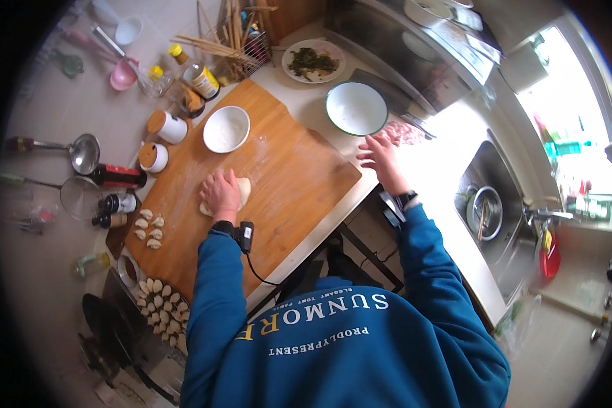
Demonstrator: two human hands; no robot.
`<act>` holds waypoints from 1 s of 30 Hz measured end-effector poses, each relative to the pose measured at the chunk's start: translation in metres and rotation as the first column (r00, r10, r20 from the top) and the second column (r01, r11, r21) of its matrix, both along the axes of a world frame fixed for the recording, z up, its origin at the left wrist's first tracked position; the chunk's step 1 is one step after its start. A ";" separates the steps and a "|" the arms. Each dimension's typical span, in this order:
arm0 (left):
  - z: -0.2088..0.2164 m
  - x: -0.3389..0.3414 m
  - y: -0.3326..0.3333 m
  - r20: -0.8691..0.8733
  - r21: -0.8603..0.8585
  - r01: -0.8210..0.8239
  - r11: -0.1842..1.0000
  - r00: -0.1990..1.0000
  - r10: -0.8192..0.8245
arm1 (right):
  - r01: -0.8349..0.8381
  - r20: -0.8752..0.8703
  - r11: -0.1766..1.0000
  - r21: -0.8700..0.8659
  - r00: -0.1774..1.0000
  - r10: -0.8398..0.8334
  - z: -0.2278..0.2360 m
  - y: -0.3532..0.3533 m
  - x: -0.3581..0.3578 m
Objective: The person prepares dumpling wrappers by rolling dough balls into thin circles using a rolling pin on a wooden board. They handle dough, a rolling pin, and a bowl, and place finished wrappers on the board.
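The left hand [220,196] lies palm down on the dough [244,193], fingers forward, its grip spread over rather than clasping it, on the wooden board [292,183]. The right hand [382,162], fingers parted and grip unclenched, is just beside the white bowl [357,109]. Dough shows on 2 sides, lower left and right; its long axis is too covered to tell.

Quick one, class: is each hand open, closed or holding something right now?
Left hand: on the dough; whether gripping cannot be told.
Right hand: open, fingers apart, near the green-rimmed bowl.
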State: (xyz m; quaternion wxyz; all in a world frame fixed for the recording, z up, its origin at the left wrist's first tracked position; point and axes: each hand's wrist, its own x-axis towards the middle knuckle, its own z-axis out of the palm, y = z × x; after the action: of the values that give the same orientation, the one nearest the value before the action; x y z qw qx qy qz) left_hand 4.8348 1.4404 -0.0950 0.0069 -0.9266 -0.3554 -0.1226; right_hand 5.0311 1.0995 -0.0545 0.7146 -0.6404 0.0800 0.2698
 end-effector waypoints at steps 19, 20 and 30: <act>0.075 0.036 -0.211 0.354 -0.697 0.224 -0.682 0.934 -0.055 | 0.083 0.042 0.973 -0.214 0.996 -0.075 0.031 -0.101 -0.099; 0.078 0.047 -0.234 0.310 -0.792 0.178 -0.584 0.941 -0.133 | 0.091 0.058 0.974 -0.206 0.995 -0.080 0.036 -0.120 -0.106; 0.067 0.137 -0.498 0.235 -0.820 -0.037 -0.572 0.888 -0.395 | 0.448 0.516 0.610 -0.654 0.854 -0.074 0.028 -0.480 -0.081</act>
State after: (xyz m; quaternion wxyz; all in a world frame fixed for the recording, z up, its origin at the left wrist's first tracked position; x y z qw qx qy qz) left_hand 4.9722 0.9422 -0.0281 -0.7771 -0.5056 -0.0774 0.3668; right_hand 4.9499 0.6198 -0.0261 0.4131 -0.9018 0.1168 -0.0504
